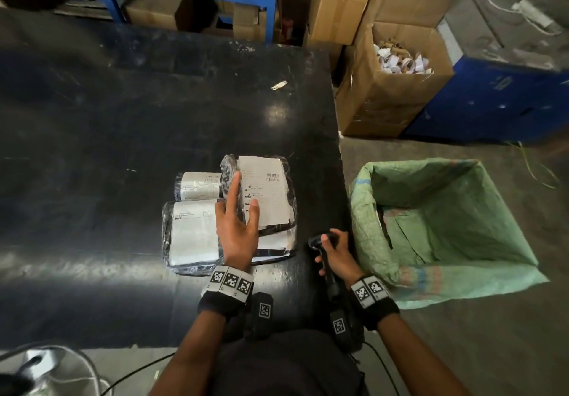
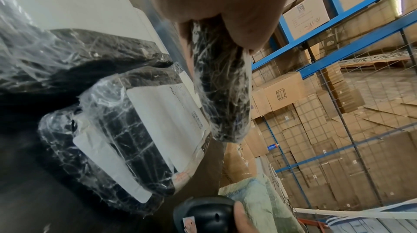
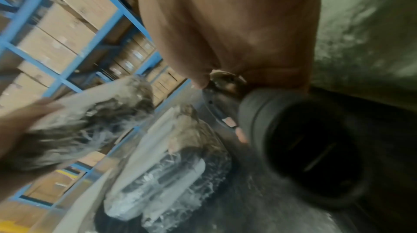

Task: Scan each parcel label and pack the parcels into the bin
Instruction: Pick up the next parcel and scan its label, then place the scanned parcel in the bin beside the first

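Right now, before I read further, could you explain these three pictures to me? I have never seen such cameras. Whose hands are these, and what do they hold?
There is no machine here: these are a person's two bare hands, and the person wears three cameras. The wide picture comes from the head camera, looking forward and down. The other two come from cameras on the wrists and look along each hand, so everything there appears tilted and very close.

On the black table lie other parcels, wrapped in clear plastic with white labels. The left hand pinches one wrapped parcel, thumb on its label. The right hand grips a black barcode scanner. A green sack stands open beside the table, on the person's right.
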Action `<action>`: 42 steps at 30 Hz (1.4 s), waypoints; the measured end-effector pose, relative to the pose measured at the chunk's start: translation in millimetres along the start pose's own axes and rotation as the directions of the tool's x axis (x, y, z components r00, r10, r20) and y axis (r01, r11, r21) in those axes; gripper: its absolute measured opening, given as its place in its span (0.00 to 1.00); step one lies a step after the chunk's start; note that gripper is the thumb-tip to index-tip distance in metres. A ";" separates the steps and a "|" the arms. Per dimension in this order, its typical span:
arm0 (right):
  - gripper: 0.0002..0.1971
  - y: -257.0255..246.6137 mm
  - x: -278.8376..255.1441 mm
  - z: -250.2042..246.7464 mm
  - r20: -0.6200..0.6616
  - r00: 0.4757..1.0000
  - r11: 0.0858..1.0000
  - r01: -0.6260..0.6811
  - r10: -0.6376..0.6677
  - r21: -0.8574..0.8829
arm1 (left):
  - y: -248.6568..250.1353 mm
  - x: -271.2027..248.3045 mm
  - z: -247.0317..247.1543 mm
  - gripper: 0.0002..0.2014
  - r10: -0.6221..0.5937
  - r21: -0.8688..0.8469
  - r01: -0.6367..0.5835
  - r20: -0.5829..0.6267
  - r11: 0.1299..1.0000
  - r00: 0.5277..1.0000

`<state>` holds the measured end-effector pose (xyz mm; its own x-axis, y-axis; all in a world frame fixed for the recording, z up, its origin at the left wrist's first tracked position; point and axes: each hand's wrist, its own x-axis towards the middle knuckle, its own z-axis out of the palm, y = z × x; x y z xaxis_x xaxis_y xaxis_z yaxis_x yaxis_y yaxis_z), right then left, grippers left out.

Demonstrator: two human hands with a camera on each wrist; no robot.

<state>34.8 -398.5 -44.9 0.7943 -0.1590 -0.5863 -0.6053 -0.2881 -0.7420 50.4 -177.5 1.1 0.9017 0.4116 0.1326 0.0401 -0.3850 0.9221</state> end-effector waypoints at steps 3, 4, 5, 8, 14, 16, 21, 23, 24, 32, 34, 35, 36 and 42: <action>0.24 4.6 3.8 9.7 0.047 0.998 0.999 0.031 -0.030 -0.015 | 2.1 -3.7 -6.1 0.30 -0.015 -0.009 0.015 -0.003 1.000 1.000; 0.24 6.3 4.6 12.4 0.047 0.998 0.999 0.043 -0.042 -0.019 | 3.2 -4.9 -7.5 0.30 -0.024 -0.009 0.024 -0.004 1.000 1.000; 0.24 8.7 5.4 15.1 0.053 0.997 0.998 0.050 -0.048 -0.032 | 3.8 -6.3 -8.8 0.31 -0.030 -0.007 0.030 -0.004 1.000 1.000; 0.25 20.8 10.6 21.6 0.082 0.995 0.994 0.064 -0.057 -0.087 | 6.1 -8.8 -11.1 0.31 -0.034 -0.004 0.034 0.009 0.999 0.999; 0.25 -4.4 -4.4 -0.8 -0.032 0.945 0.933 0.315 -0.325 -0.175 | 16.8 -13.9 -3.2 0.31 -0.033 -0.030 0.035 0.086 0.999 0.996; 0.24 -27.7 -17.7 -10.5 0.018 0.905 0.900 0.424 -0.424 -0.101 | 23.3 -15.7 3.5 0.31 -0.019 -0.026 0.022 0.124 0.999 0.992; 0.28 -65.2 -24.8 -25.0 0.141 0.836 0.848 0.518 -0.530 0.114 | 48.2 -23.8 33.7 0.30 0.032 -0.191 0.004 0.186 0.982 0.982; 0.28 -70.1 -25.7 -33.7 0.071 0.826 0.827 0.548 -0.559 0.127 | 57.2 -26.4 47.7 0.30 0.033 -0.235 0.018 0.214 0.972 0.976; 0.27 -71.0 -24.5 -40.0 0.023 0.825 0.820 0.559 -0.565 0.124 | 60.9 -27.0 54.4 0.30 0.029 -0.247 0.030 0.233 0.968 0.972; 0.26 -61.8 -5.2 -142.1 -0.134 0.829 0.829 0.554 -0.542 0.074 | 93.0 -37.8 130.4 0.33 0.049 -0.121 0.012 0.493 0.993 0.869; 0.25 -52.3 5.5 -184.0 -0.156 0.810 0.825 0.554 -0.566 -0.112 | 97.5 -46.2 157.6 0.34 0.036 0.082 -0.088 0.497 0.993 0.867; 0.25 -46.7 11.7 -205.3 -0.149 0.805 0.813 0.538 -0.574 -0.224 | 97.4 -51.0 172.6 0.35 0.050 0.145 -0.139 0.494 0.980 0.868; 0.26 -41.4 19.4 -226.2 -0.141 0.817 0.807 0.497 -0.559 -0.318 | 96.3 -55.7 187.9 0.35 0.057 0.193 -0.177 0.506 0.965 0.861; 0.29 -13.2 119.7 -325.6 -0.018 0.982 0.792 0.142 -0.189 -0.594 | 75.2 -83.3 265.3 0.38 0.017 0.454 -0.349 0.590 0.820 0.807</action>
<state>154.5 -721.2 0.6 0.8951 -0.1186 -0.4297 -0.3369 -0.8113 -0.4779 92.5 -459.9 -37.1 0.9825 -0.1620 -0.0922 -0.0863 -0.8340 0.5450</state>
